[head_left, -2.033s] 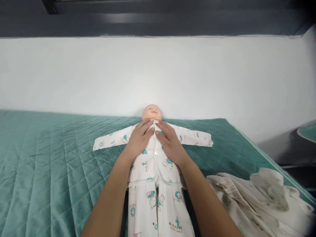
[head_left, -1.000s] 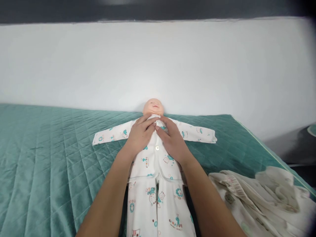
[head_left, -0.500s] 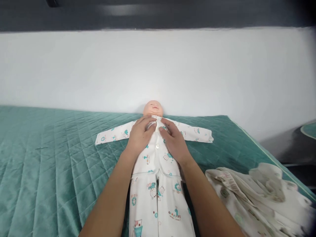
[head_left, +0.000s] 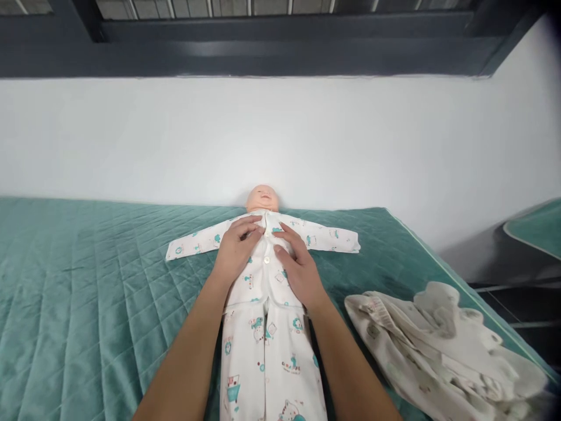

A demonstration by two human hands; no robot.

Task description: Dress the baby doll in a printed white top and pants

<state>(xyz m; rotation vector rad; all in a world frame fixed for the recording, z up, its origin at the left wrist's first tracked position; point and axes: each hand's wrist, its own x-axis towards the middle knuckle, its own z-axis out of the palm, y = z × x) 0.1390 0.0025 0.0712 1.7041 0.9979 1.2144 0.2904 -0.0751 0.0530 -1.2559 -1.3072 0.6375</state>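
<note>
A baby doll lies on its back, its head towards the wall. It wears a white long-sleeved baby shirt with green animal prints and a button front, the sleeves stretched out to both sides. Matching white trousers cover its legs. My left hand rests on the chest, thumb and forefinger closed together at the shirt's front edge, beside an upper button. On the other side of the buttons, my right hand lies on the shirt with thumb and fingers apart. One button shows between my hands.
The doll lies on a green quilted bed cover. To the right of my right forearm is a crumpled pile of pale clothes, near the cover's edge. Behind stands a white wall under a dark frame.
Both hands have moved from the collar slightly down the chest, following the shirt's front. The right hand's fingers lie further from the neck. The view has tilted up and shifted right.
</note>
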